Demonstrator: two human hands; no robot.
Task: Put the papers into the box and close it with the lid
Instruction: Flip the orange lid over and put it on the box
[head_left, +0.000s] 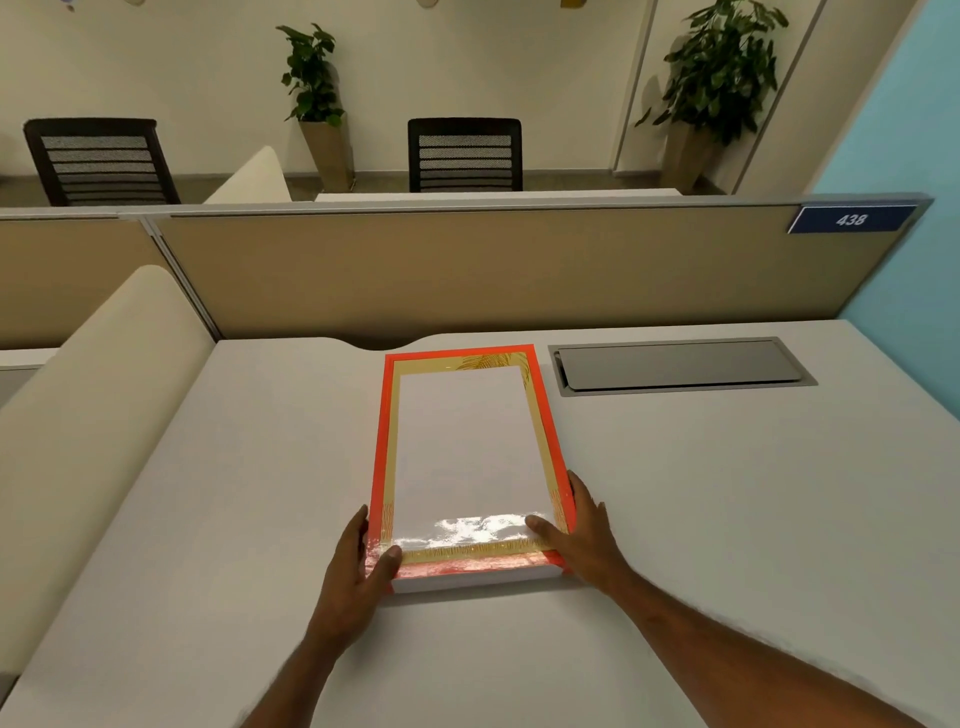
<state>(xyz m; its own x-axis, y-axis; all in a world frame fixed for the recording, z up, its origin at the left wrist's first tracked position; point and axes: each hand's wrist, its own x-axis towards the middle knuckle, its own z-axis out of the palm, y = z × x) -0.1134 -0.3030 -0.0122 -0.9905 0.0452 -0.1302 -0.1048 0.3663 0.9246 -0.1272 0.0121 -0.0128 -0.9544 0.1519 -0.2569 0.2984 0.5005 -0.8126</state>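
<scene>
Your left hand (363, 564) grips the near left corner of the lid (467, 457), thumb on top; your right hand (576, 525) clasps the near right corner the same way. The lid lies on the white box (478, 578), mid-counter (727, 493). The papers are hidden, presumably inside. The lid looks nearly seated; if you press only the near end, the far edge may ride up or skew.
</scene>
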